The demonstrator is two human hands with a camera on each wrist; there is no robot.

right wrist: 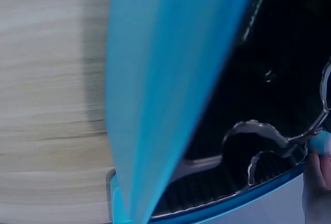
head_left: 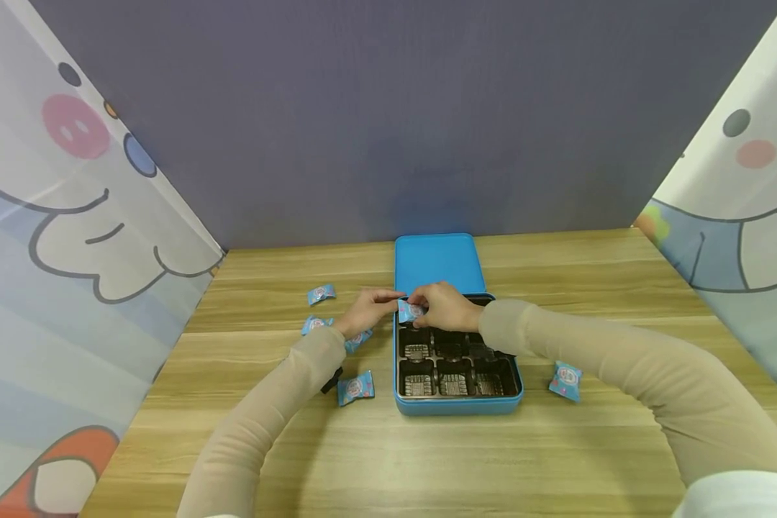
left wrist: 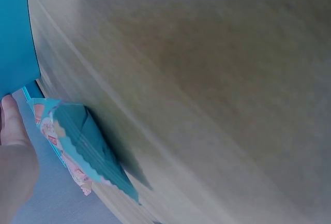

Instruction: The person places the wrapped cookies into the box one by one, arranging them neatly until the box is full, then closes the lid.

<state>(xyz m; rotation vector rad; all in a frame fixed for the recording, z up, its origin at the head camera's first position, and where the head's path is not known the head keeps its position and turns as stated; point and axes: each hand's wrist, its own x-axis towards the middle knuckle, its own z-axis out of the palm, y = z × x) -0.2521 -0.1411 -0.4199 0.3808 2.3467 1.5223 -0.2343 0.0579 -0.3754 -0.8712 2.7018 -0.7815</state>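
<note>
A blue tin (head_left: 458,407) stands with its hinged lid (head_left: 437,262) folded back. Inside it is a black plastic tray (head_left: 453,363) divided into compartments. My right hand (head_left: 450,308) pinches a small blue wrapped candy (head_left: 409,311) over the tray's back-left compartment. In the right wrist view only its fingertips (right wrist: 313,182) show at the lower right, by the candy (right wrist: 320,143). With fingers stretched out, my left hand (head_left: 365,311) is at the tin's back-left corner, near that candy. The left wrist view shows this hand (left wrist: 15,151) beside the lid.
Left of the tin lie several more wrapped candies, among them one at the back (head_left: 321,293) and one in front (head_left: 356,388). Another candy (head_left: 566,381) lies to the right, beside my right forearm. A dark grey wall (head_left: 395,122) rises behind the wooden table (head_left: 246,302).
</note>
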